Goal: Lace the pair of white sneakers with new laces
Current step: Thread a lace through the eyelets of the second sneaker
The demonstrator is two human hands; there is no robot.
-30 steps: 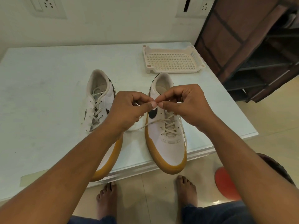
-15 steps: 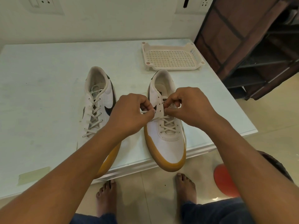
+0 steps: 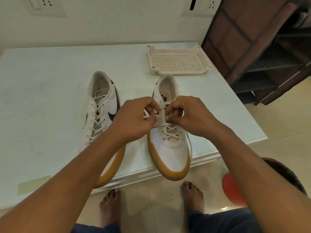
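Between the grips, left grip and right grip both pinch the lace; a slipped pinch could miss an eyelet on the sneaker.

Left hand and right hand, held forward close together, both curl into pinches.

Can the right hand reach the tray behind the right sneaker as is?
Probably yes: the tray lies just beyond the right sneaker with nothing standing between, but the right hand pinches the lace and must let go first.
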